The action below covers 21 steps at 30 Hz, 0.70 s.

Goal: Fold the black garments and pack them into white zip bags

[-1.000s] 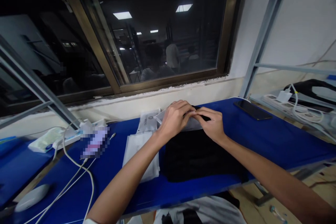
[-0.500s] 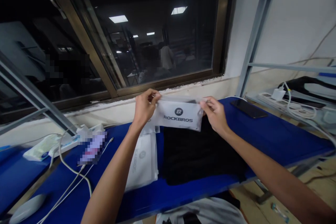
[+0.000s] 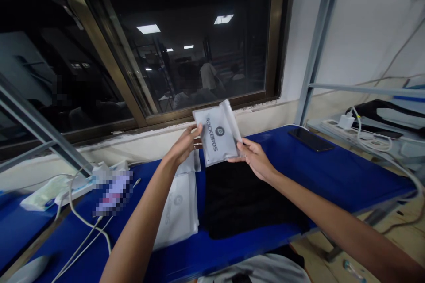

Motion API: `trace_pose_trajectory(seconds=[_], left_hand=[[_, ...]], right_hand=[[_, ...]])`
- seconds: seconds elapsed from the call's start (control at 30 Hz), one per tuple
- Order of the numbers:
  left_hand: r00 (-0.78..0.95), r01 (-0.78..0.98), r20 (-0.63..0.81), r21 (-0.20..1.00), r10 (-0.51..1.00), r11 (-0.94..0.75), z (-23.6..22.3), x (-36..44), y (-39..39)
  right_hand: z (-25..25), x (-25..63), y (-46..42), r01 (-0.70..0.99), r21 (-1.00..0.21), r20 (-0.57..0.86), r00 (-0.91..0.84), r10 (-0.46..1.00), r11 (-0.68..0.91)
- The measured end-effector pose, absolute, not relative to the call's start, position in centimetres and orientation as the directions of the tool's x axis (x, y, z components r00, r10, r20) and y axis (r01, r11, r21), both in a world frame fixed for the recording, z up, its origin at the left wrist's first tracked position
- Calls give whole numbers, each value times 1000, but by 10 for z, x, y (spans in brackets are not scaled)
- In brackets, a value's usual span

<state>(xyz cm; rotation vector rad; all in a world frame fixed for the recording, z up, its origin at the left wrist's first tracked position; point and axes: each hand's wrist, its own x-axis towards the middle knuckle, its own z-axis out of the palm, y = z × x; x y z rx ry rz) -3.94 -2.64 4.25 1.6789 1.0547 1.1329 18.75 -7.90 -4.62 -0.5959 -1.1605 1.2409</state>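
Observation:
A frosted plastic bag [image 3: 215, 135] printed ROCKBROS is held up over the table, its lettering turned sideways. My left hand [image 3: 185, 145] pinches its left edge, and my right hand [image 3: 254, 155] grips its lower right corner. Below them a folded black cloth [image 3: 249, 203] lies on the blue table. To its left rests a stack of similar printed bags [image 3: 177, 212], with another bag partly behind my left wrist. What is inside the held bag cannot be made out.
A phone [image 3: 310, 139] lies at the table's back right. On the left are a power strip [image 3: 75, 189], white cables [image 3: 75, 216], a blurred purple item [image 3: 113, 192] and a white mouse [image 3: 31, 269]. Metal posts [image 3: 320, 40] flank the window.
The bag has been turned from lying level to sideways, and its printing now runs downward. My right hand has shifted left and to a lower grip on it.

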Motion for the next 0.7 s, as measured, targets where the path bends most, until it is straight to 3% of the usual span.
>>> trace_pose_trajectory(seconds=[0.07, 0.13, 0.23, 0.4, 0.57, 0.7], left_hand=[[239, 155, 211, 955, 948, -252, 34, -37, -20], [95, 213, 243, 942, 965, -258, 27, -44, -8], [-114, 370, 313, 894, 943, -252, 19, -73, 13], [-183, 642, 250, 763, 951, -77, 10, -126, 29], [-201, 832, 326, 554, 924, -14, 3, -121, 30], [-154, 947, 156, 304, 976, 101, -26, -88, 26]], right_hand=[[-46, 184, -84, -362, -905, 328, -259, 909, 223], [-44, 184, -87, -305, -928, 318, -343, 884, 216], [-41, 193, -84, -238, -934, 328, -277, 903, 266], [-46, 214, -62, -43, -933, 360, -94, 928, 358], [-54, 239, -38, 407, -775, 546, 44, 837, 484], [-65, 260, -12, 704, -595, 567, 26, 823, 387]])
